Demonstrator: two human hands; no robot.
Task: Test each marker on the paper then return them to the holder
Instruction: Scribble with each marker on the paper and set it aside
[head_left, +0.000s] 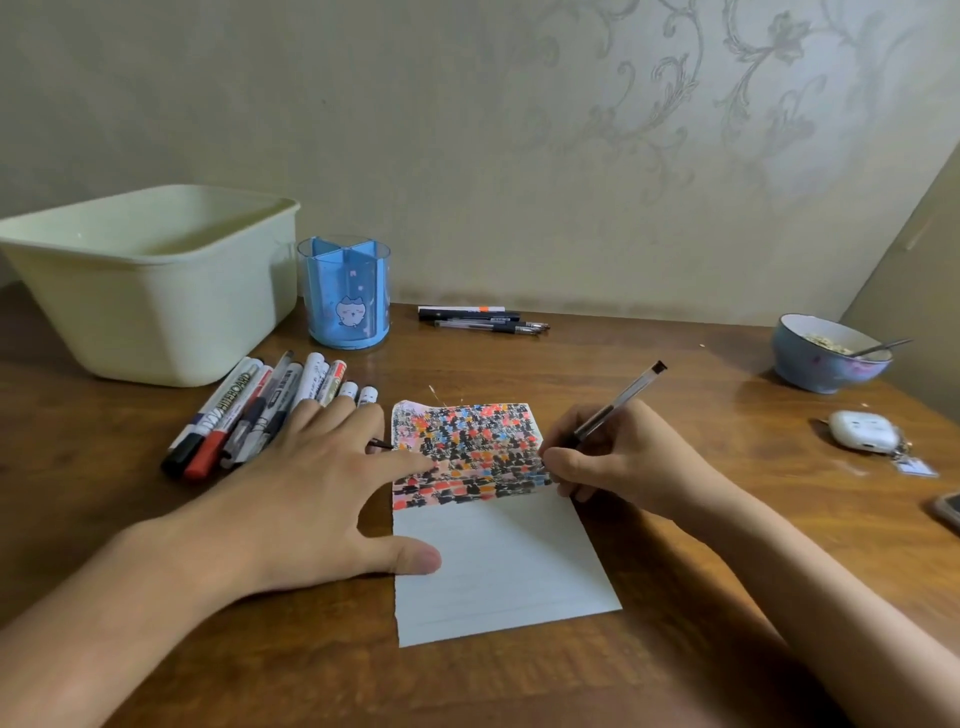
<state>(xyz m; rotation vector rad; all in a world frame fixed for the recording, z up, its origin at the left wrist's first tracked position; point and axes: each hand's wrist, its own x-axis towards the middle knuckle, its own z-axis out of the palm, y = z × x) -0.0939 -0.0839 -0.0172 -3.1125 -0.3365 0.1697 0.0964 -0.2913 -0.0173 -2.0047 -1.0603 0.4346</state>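
Two hands at work over paper (498, 566) on the bench (675, 649). Left hand (306, 499) spread flat, fingers straight: thumb and index tip pressing the sheet's left edge, likely to keep it from sliding under the stroke; outer fingers resting across the lower ends of a marker pile (260, 410) just beyond them, laid side by side within easy reach, probably the untested lot, though impossible to tell for sure. Right hand (618, 462) curled round a pen (618, 402), pinched low between thumb and fingers, barrel slanting up and away, tip hidden behind the fingers at the right edge of a dense patch of black, red, orange and blue marks filling the sheet's far half; near half blank, room for more tests. Holder (349, 296) upright well beyond the left fingertips, apparently with nothing in it, so no returns yet by the look of it. More pens (483, 318) lying between holder and right hand, farther back. Tub (156, 280) beyond the pile; bowl (826, 353) and earbud case (862, 428) off to the right of the right hand.
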